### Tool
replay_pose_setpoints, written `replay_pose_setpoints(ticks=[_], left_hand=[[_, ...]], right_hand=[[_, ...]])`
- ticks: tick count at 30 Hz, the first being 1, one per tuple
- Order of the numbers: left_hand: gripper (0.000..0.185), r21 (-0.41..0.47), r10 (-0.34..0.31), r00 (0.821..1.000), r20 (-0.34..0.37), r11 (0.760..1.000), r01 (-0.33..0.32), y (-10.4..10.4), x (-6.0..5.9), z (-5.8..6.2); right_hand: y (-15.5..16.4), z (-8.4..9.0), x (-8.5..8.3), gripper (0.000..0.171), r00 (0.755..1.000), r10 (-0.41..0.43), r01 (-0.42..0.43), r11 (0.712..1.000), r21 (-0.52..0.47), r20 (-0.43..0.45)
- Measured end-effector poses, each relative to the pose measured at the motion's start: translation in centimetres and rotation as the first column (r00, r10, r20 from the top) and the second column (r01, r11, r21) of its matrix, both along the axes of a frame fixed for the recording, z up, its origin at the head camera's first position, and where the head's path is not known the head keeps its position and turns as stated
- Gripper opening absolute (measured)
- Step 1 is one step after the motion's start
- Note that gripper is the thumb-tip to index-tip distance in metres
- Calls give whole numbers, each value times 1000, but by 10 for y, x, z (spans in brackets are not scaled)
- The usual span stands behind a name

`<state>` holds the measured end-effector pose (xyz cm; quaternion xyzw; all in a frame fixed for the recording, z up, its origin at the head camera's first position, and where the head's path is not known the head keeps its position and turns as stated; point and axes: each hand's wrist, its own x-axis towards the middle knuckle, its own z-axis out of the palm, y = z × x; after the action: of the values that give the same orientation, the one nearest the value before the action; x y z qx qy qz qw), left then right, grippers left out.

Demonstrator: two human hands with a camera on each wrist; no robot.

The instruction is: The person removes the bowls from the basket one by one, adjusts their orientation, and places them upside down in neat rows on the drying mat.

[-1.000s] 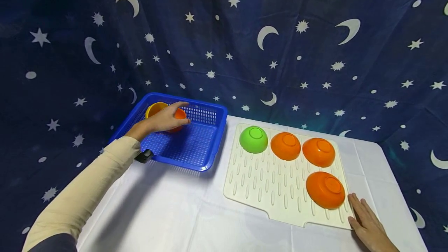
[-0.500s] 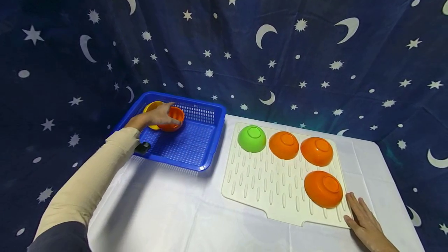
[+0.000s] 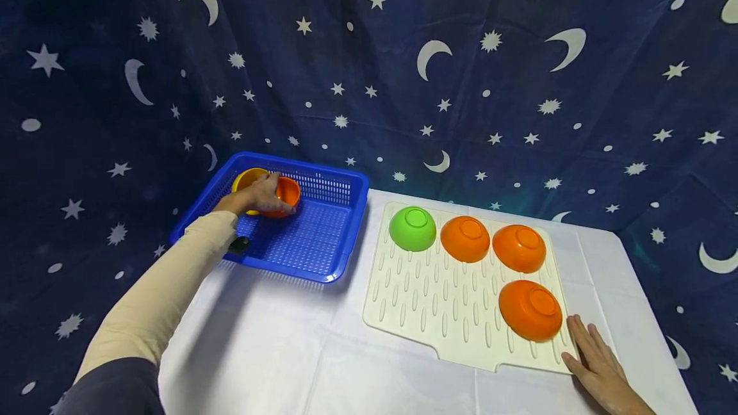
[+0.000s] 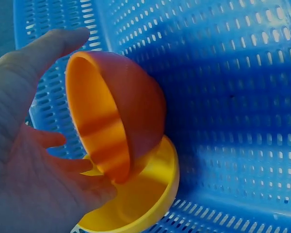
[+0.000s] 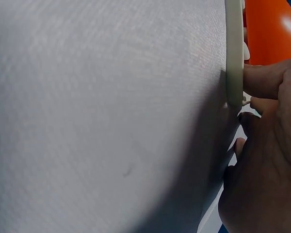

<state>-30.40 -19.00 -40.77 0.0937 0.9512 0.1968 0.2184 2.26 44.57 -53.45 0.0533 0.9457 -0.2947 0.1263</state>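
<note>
my left hand point(image 3: 257, 195) gripped the orange bowl point(image 4: 119, 114) tilted over the yellow bowl point(image 4: 140, 204) at ten o'clock in the blue basket point(image 3: 323, 255), my right hand point(image 3: 599, 367) lay flat, fingers straight, touching the drying mat point(image 3: 426, 300) at five o'clock

basket point(image 3: 323, 255) left of drying mat point(image 3: 426, 300) — bowls point(image 3: 521, 247) on mat

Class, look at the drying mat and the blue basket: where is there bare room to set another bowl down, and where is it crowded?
Free: the drying mat, left of the front orange bowl and below the green bowl; also the blue basket near floor. Crowded: the mat's back row, and the basket's far corner, where the left hand grips an orange bowl.
</note>
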Motion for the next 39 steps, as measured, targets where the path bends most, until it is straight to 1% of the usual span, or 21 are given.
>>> replay_pose_setpoints(ticks=[4, 7, 11, 13, 16, 20, 23, 26, 30, 34, 39], left_hand=[[103, -21, 29, 1000, 2, 999, -29, 0, -1, -4], [102, -51, 33, 999, -24, 998, -34, 0, -3, -7], [103, -104, 23, 997, -68, 994, -30, 1, -3, -8], [105, -135, 13, 996, -85, 991, -25, 1, -2, -8], [106, -184, -11, 995, -101, 983, -8, 2, -1, -8], [104, -217, -46, 994, -103, 976, 23, 6, -1, -9], [104, -230, -53, 994, -94, 973, 30, 8, -1, -9], [104, -237, -48, 996, -69, 971, 31, 9, -2, -9], [105, -219, -29, 999, -37, 976, 21, 9, -3, -9], [103, -189, -30, 999, -43, 982, 21, 10, -4, -8], [97, -200, -73, 994, -77, 978, 56, 11, -4, -5]], right_hand=[[-1, -2, 2, 81, 999, 3, -2, 1000, 5, -52], [-2, -3, 2, 81, 998, -5, 5, 1000, 2, -55], [-3, -2, 2, 81, 999, -14, 14, 1000, 6, -51], [-5, -3, 2, 80, 997, -7, 8, 1000, 19, -73], [-6, -5, 4, 76, 991, 8, -2, 999, 44, -131], [-7, -6, 5, 75, 986, 14, -5, 999, 52, -167], [-8, -7, 6, 74, 985, 14, -5, 999, 49, -170], [-8, -7, 6, 73, 983, 14, -5, 999, 52, -183], [-8, -7, 7, 73, 980, 17, -6, 999, 54, -197], [-8, -7, 7, 73, 978, 17, -7, 999, 50, -208], [-7, -9, 9, 72, 970, 26, -15, 999, 45, -241]])
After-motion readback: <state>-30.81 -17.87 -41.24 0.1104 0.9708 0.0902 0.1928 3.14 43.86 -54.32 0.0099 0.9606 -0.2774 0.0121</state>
